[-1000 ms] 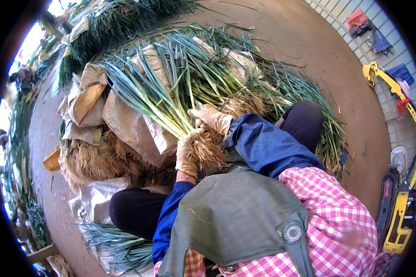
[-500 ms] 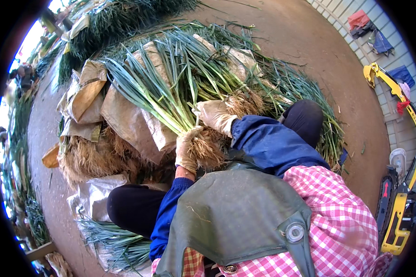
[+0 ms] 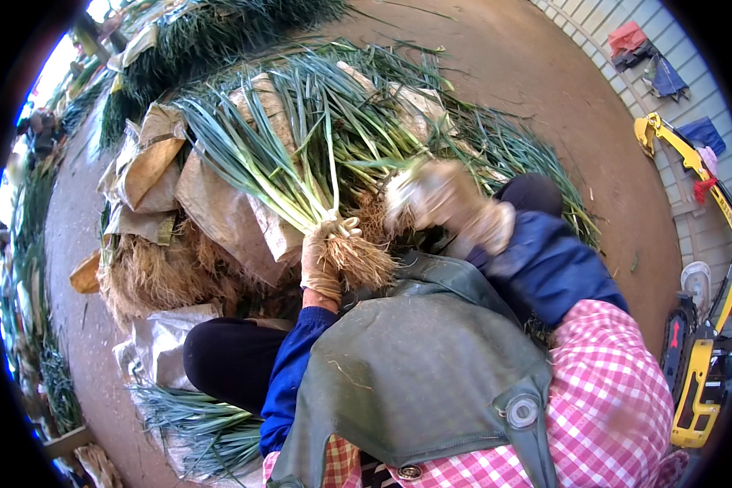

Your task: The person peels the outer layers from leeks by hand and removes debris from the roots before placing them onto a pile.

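Note:
My gloved left hand point(image 3: 320, 264) is closed round a bunch of green onions point(image 3: 301, 199) just above its shaggy brown roots point(image 3: 359, 259). The white stem bases show at the glove, and the long green leaves fan out forward and to the left. Off to the right, my gloved right hand point(image 3: 443, 202) is smeared by motion, so its fingers cannot be made out. It hovers near another pile of green onions point(image 3: 382, 142) lying with roots towards me. Behind the bunch, tan woven sacks point(image 3: 220, 199) are partly covered by leaves.
Trimmed-looking root masses point(image 3: 167, 281) stick out of sacking at the left. More green onions point(image 3: 207, 427) lie by my left knee, and a big heap point(image 3: 236, 37) stands far back. A yellow toy-like excavator point(image 3: 695, 390) stands by the tiled wall point(image 3: 577, 24) at the right.
My right hand has left the bunch and swung to the right, blurred. My left hand keeps its hold, with the bunch nearly in the same place.

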A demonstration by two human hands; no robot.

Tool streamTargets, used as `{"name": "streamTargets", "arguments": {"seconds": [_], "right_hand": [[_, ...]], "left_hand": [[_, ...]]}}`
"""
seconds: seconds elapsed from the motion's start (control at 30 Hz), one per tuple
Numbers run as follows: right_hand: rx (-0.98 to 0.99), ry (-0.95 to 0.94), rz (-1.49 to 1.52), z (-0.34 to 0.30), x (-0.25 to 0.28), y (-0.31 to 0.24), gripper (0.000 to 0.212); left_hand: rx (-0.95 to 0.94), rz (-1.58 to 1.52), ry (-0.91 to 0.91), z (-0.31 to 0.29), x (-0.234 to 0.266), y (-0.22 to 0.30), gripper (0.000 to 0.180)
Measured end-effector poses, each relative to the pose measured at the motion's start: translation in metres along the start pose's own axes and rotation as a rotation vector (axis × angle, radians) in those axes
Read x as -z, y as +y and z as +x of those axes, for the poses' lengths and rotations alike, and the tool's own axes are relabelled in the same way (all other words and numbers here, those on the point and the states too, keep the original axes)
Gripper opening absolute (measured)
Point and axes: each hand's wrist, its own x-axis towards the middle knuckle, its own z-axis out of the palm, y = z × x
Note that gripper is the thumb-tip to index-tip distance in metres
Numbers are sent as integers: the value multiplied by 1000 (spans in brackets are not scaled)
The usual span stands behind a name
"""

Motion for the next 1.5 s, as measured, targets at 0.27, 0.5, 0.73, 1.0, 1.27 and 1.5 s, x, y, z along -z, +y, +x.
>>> {"name": "streamTargets", "arguments": {"seconds": [0.27,0.5,0.73,1.0,1.27,1.5], "right_hand": [[-1033,-252,-1671,-90,304,47,29],[-497,-54,-408,82,67,45,34],[7,-98,-1073,204,-93,128,20],[23,591,-765,245,38,118,19],[-823,-934,-491,85,61,104,15],[-730,-525,397,91,-48,112,26]], "left_hand": [[45,-124,-124,14,7,-11,45],[-5,-116,-195,2,7,0,43],[51,-103,-134,-10,-16,-2,44],[71,-181,-225,4,11,-6,42],[53,-136,-76,-3,-17,-4,37],[15,-74,-96,8,-2,-7,35]]}}
